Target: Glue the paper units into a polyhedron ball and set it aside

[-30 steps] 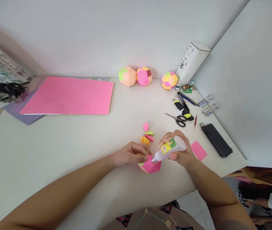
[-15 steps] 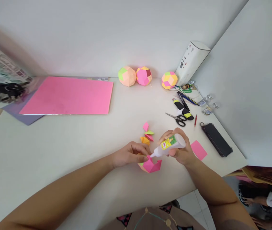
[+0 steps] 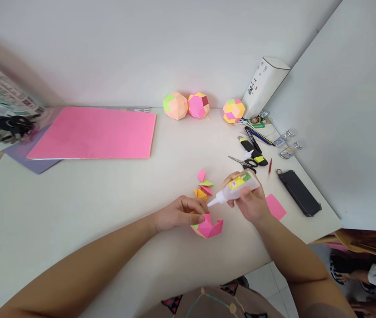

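Note:
My left hand (image 3: 178,213) pinches a half-built pink paper polyhedron (image 3: 208,227) that rests on the white table (image 3: 108,198). In my right hand (image 3: 247,201) is a white glue bottle (image 3: 236,186) with a yellow and green label, its nozzle pointing left and lifted a little above the paper piece. Several small folded paper pieces (image 3: 204,185) in pink, green and orange lie just behind the polyhedron. A loose pink square (image 3: 276,206) lies right of my right hand.
Three finished paper balls (image 3: 197,105) stand at the back wall. A big pink sheet (image 3: 95,132) lies at the back left. Scissors (image 3: 246,162), markers (image 3: 254,148), small bottles (image 3: 289,143), a black phone (image 3: 298,192) and a white box (image 3: 264,86) crowd the right corner.
My right hand has raised the glue bottle up and back, so the nozzle has left the pink paper piece. The left hand has stayed in place.

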`<state>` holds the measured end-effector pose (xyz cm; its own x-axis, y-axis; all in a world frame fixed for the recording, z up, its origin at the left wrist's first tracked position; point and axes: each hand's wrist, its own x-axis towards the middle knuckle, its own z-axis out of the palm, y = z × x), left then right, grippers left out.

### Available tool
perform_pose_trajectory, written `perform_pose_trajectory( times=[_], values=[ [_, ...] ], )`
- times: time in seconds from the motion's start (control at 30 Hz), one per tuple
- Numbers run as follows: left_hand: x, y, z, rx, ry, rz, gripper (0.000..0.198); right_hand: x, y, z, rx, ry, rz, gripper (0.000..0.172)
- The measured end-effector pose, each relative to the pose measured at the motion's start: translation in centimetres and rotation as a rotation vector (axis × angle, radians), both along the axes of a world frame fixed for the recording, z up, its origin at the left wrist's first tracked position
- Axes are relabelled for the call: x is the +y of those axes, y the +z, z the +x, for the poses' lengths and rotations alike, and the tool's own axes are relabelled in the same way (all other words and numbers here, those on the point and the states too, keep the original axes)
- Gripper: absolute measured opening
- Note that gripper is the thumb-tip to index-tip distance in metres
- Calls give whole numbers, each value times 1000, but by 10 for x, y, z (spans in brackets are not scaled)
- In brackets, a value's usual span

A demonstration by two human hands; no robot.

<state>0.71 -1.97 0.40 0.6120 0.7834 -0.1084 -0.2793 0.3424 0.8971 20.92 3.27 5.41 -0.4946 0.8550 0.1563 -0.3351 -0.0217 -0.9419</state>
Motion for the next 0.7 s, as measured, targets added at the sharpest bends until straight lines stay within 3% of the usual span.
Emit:
perform_pose_trajectory(
  times=[0.13, 0.33, 0.43, 0.53, 0.6, 0.7],
  values=[
    [-1, -2, 0, 9, -20, 23, 12, 14, 2, 2, -10, -132, -69, 29],
    [-1, -4, -1, 62, -120, 108, 17, 26, -2, 7, -137, -117, -11, 36],
    [-1, -2, -1, 75, -153, 125, 19, 30, -13, 7, -359, -245, 217, 33],
    [-1, 2, -1, 73, -189, 144, 15, 33, -29, 6, -698, -390, 631, 29],
    [-1, 4, -2, 72, -208, 156, 14, 34, -39, 6, -860, -367, 811, 22],
    [-1, 6, -1, 74, -217, 151, 13, 35, -47, 6, -1022, -270, 865, 13]
  ],
)
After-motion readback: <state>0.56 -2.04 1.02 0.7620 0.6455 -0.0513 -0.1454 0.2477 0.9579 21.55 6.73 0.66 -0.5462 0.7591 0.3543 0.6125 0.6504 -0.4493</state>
